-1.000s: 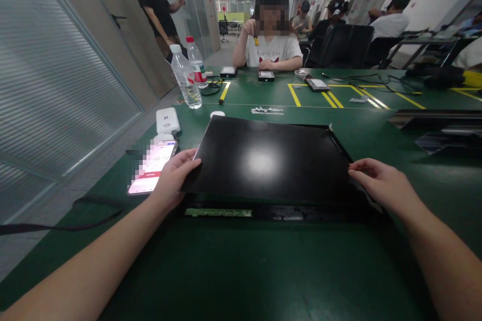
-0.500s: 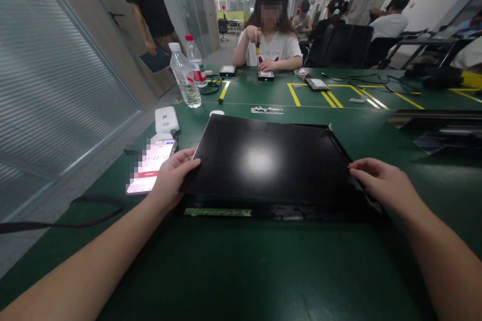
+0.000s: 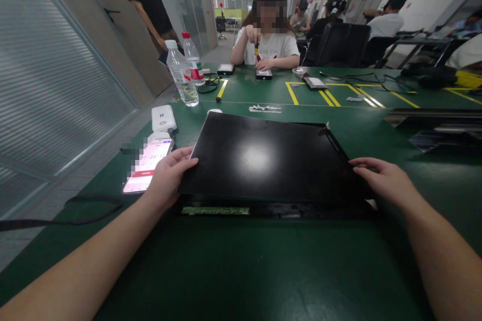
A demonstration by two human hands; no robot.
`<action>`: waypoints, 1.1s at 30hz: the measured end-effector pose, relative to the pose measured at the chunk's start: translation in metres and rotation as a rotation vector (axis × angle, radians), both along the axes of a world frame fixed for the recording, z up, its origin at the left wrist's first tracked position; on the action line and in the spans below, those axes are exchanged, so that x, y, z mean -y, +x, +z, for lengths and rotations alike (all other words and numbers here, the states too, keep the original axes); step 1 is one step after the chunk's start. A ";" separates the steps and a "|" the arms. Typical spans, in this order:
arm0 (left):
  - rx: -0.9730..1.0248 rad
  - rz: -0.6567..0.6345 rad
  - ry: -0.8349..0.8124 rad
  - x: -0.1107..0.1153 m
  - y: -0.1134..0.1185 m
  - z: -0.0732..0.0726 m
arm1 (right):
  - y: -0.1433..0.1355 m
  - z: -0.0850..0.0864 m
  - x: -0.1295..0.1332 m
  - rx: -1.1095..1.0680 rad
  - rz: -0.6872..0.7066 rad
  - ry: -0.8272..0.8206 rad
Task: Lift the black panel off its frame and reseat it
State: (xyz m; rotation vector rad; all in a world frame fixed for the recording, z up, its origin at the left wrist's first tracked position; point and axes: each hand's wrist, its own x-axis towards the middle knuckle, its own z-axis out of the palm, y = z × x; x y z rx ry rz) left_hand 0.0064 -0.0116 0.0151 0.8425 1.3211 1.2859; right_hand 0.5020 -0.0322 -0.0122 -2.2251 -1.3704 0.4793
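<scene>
A glossy black display panel lies over a dark backing frame, its left side raised and a ceiling light mirrored in it. My left hand is closed on the panel's left edge, thumb on top and fingers beneath. At the right edge, my right hand pinches the side between thumb and forefinger; whether it grips the panel alone or the frame too is hard to see. Along the near side of the frame runs a green circuit board strip.
Left of the panel are a lit phone, a white power bank, a strap and two water bottles. Dark sheets lie at right. Across the table, a person holds a screwdriver over a hard drive.
The view has shifted slightly. The panel has settled a little at its right side, and my right thumb and forefinger sit slightly differently on the edge. My left hand keeps its hold.
</scene>
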 end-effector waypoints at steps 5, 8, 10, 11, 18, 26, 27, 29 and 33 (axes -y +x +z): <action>0.034 0.022 -0.039 -0.001 0.001 0.002 | -0.002 -0.003 -0.001 0.059 0.076 -0.028; 0.046 0.014 -0.054 -0.001 0.001 0.003 | -0.002 -0.005 -0.002 0.136 0.132 0.031; 0.054 0.014 -0.063 -0.001 0.002 0.003 | -0.002 -0.006 -0.003 0.143 0.145 0.037; 0.057 0.013 -0.067 -0.001 0.003 0.004 | -0.002 -0.006 -0.003 0.128 0.145 0.026; 0.076 0.009 -0.092 -0.001 0.003 0.006 | -0.010 0.000 -0.001 -0.081 0.023 -0.067; 0.083 -0.017 -0.085 -0.002 0.002 0.005 | -0.011 -0.004 -0.001 -0.189 -0.018 -0.022; 0.080 -0.025 -0.078 -0.002 0.001 0.004 | -0.010 -0.005 -0.001 -0.188 -0.013 -0.017; 0.063 -0.036 -0.065 -0.002 0.000 0.002 | -0.007 -0.007 -0.001 -0.179 0.007 -0.002; 0.026 -0.013 -0.043 -0.003 -0.002 -0.001 | -0.004 -0.009 -0.001 -0.180 0.025 -0.001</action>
